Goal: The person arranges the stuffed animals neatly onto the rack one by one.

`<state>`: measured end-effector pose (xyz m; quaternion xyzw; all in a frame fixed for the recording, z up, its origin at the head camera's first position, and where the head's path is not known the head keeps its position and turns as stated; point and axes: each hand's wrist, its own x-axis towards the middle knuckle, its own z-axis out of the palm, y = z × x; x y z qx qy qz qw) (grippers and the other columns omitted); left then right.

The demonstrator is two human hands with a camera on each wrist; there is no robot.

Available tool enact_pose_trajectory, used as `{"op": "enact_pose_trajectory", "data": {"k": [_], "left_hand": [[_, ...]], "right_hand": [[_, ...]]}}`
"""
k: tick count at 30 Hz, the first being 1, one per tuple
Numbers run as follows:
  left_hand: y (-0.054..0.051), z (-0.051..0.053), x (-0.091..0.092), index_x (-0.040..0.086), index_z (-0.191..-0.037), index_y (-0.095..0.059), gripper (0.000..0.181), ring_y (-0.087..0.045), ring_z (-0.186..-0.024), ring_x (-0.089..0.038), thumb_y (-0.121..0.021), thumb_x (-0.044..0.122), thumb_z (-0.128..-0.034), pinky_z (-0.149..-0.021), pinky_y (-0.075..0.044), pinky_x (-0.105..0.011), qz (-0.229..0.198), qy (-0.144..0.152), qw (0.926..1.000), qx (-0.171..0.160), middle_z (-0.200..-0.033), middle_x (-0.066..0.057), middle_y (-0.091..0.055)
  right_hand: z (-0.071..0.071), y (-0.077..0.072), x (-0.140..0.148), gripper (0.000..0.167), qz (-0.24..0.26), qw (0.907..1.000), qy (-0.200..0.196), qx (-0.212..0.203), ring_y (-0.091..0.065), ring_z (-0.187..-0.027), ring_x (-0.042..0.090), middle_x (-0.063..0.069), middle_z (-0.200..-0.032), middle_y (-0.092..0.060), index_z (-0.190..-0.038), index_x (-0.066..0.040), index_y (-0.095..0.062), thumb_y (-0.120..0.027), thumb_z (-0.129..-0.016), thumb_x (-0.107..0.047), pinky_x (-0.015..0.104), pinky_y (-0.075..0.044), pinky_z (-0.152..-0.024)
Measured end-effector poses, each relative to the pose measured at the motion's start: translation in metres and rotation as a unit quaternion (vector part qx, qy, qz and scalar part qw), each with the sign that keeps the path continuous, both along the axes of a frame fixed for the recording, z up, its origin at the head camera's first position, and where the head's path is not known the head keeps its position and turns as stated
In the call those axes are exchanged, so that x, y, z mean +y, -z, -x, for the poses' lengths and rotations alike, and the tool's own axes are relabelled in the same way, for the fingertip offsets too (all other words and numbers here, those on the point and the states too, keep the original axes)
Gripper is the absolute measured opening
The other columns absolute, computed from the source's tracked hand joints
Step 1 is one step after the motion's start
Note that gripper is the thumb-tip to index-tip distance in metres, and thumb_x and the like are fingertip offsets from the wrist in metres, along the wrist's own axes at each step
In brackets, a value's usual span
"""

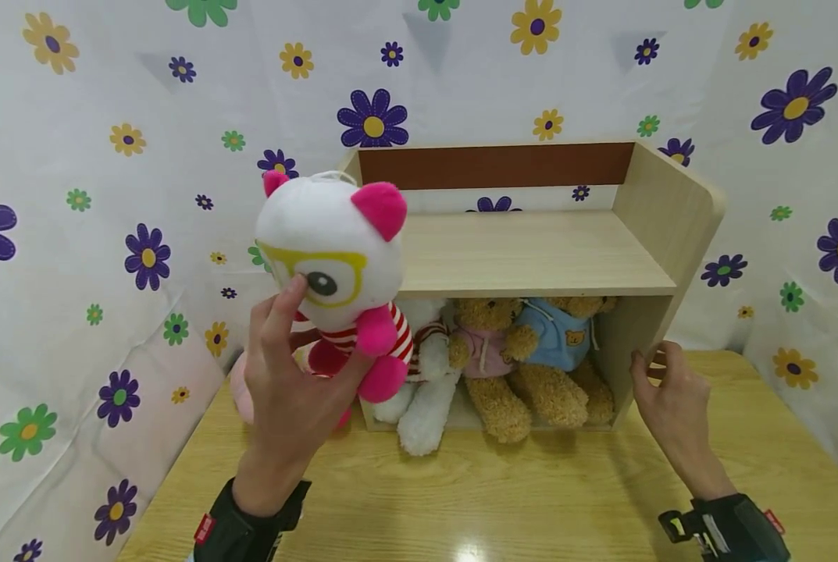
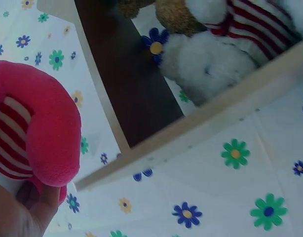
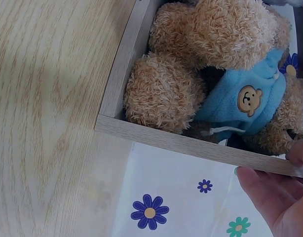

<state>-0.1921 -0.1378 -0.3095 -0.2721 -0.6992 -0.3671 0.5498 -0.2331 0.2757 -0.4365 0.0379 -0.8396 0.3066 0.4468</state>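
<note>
Bottom centre, we are seeing table [image 1: 503,492]. Centre-left, we are pinching the plush [image 1: 341,308] with the left hand [image 1: 288,394], fingertip on its face, thumb by a pink arm; it is hanging in front of the left end of the shelf [image 1: 531,250]. Lower right, our right hand [image 1: 679,410] is pinching the front edge of the right panel [image 1: 672,222]. To do this well, we are judging, the left grip should be sitting on the body, not the face, firm but not squashing, with the ears clear of the wood; the right should be bracing without tugging. Mid-frame, in the lower compartment, we are seeing white plush [image 1: 422,425], pink-top bear [image 1: 485,351], blue-top bear [image 1: 555,336]. Behind, we are getting flowered cloth [image 1: 461,78].
</note>
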Motion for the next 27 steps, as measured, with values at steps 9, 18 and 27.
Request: {"op": "enact_pose_trajectory", "data": {"k": [9,18,27], "left_hand": [[-0.038,0.027,0.036,0.02,-0.149,-0.033,0.075,-0.052,-0.126,-0.028,-0.079,0.023,-0.0898,-0.092,-0.061,-0.042,0.032,0.013,0.9978,-0.056,-0.14,-0.024,-0.049],[-0.057,0.073,0.059,0.023,-0.143,-0.024,0.067,-0.046,-0.131,-0.034,-0.07,0.022,-0.0944,-0.107,-0.052,-0.048,0.053,-0.089,0.9835,-0.148,-0.14,-0.025,-0.045],[-0.079,0.111,0.071,0.02,-0.135,-0.019,0.058,-0.041,-0.13,-0.039,-0.064,0.019,-0.0985,-0.095,-0.056,-0.046,0.086,-0.155,0.9462,-0.27,-0.139,-0.025,-0.032]], "right_hand": [[0.002,-0.001,0.001,0.024,-0.002,0.9999,-0.008,0.011,-0.072,-0.065,0.049,0.038,-0.091,-0.07,-0.108,0.014,-0.06,-0.068,-0.088,0.003,-0.01,-0.028,-0.069],[0.0,-0.001,-0.002,0.023,0.0,1.0,-0.003,0.0,-0.071,-0.064,0.048,0.037,-0.089,-0.071,-0.107,0.013,-0.06,-0.068,-0.089,0.003,-0.008,-0.029,-0.064],[0.0,-0.002,-0.001,0.022,-0.012,0.9998,-0.007,0.011,-0.071,-0.062,0.048,0.037,-0.086,-0.07,-0.105,0.013,-0.06,-0.069,-0.088,0.004,-0.007,-0.029,-0.063]]}}
